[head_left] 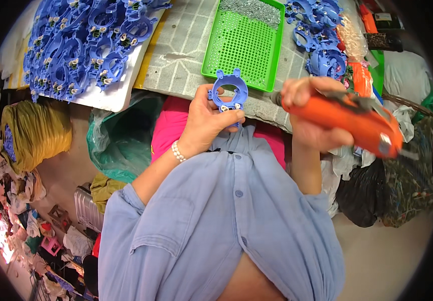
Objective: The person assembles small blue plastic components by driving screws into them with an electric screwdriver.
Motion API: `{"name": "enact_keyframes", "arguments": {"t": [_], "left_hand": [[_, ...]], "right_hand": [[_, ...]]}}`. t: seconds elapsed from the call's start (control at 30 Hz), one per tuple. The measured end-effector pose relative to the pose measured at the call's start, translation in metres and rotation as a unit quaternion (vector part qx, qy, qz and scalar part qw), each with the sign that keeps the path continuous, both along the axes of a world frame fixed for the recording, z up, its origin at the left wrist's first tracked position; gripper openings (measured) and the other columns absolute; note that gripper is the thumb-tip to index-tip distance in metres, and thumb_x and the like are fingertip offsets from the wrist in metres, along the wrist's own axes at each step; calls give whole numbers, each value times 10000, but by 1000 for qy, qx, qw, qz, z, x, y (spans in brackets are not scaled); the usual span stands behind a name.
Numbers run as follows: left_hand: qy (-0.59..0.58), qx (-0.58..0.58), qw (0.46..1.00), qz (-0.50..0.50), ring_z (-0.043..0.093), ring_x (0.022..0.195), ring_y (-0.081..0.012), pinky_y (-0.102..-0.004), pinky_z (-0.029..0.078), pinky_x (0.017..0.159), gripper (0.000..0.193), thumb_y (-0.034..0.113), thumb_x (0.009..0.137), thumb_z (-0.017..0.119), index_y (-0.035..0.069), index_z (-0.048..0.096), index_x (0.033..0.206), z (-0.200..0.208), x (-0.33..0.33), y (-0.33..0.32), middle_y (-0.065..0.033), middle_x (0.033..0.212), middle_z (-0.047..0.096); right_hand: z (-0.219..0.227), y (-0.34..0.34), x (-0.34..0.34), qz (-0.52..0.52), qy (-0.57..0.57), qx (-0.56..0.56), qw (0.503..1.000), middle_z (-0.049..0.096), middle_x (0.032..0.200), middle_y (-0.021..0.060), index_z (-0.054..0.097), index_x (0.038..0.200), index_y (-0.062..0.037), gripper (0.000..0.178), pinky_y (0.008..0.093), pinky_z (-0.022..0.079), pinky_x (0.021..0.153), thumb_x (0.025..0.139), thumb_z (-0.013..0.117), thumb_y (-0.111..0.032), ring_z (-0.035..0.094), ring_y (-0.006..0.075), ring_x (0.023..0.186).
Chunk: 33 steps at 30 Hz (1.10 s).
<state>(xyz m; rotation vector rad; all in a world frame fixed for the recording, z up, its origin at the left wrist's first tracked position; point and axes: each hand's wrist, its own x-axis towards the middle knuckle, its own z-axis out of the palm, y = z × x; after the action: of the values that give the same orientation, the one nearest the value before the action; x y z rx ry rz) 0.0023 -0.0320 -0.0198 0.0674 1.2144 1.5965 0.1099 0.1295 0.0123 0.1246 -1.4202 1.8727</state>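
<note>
My left hand (204, 120) grips a blue plastic ring part (243, 92) by its lower side, over my lap at the table's near edge. Lugs stick out around its rim, and small white and metal pieces sit at its bottom. To the right, my right hand (314, 134) is wrapped round an orange electric screwdriver (349, 123), blurred by motion. Its dark tip points left, toward the ring but apart from it. Beyond the ring stands a green perforated tray (244, 55), with a heap of small silvery screws (256, 11) at its far end.
Many blue ring parts (66, 55) cover a white board (111, 98) at the left; another pile of blue parts (324, 60) lies right of the tray. A green plastic bag (111, 145) gapes below the table at left. A black bag (362, 193) sits at right.
</note>
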Motion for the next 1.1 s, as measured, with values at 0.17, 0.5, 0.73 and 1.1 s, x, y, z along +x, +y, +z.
{"name": "enact_keyframes", "arguments": {"t": [0.17, 0.5, 0.73, 1.1], "left_hand": [[-8, 20, 1000, -21, 662, 782, -197, -284, 563, 573, 518, -5, 804, 645, 48, 325, 1207, -6, 1, -3, -117, 989, 586], [5, 18, 999, -46, 650, 780, -170, -265, 552, 571, 541, 2, 806, 652, 63, 337, 1242, -5, -1, 0, -102, 1020, 585], [18, 36, 998, -44, 643, 778, -160, -263, 555, 574, 561, -1, 791, 671, 60, 342, 1241, -6, -2, 0, -95, 1017, 571], [17, 17, 999, -42, 647, 742, -166, -266, 567, 565, 539, -27, 789, 658, 45, 348, 1225, -1, -3, 5, -106, 984, 585]], "right_hand": [[-28, 5, -16, -107, -121, -18, 987, 553, 772, 79, 493, 1109, -5, 828, 355, 437, 676, 735, 534, -743, 527, 204, 670], [-54, 14, -25, -108, -125, -28, 986, 553, 770, 80, 490, 1102, -9, 827, 354, 438, 689, 733, 529, -748, 515, 193, 666], [-53, 12, -28, -95, -88, -60, 990, 571, 765, 62, 518, 1058, 7, 748, 311, 474, 621, 721, 653, -648, 551, 171, 682], [-53, 12, -27, -98, -94, -52, 989, 572, 760, 66, 511, 1046, 13, 740, 317, 479, 616, 731, 647, -642, 555, 175, 671]]}}
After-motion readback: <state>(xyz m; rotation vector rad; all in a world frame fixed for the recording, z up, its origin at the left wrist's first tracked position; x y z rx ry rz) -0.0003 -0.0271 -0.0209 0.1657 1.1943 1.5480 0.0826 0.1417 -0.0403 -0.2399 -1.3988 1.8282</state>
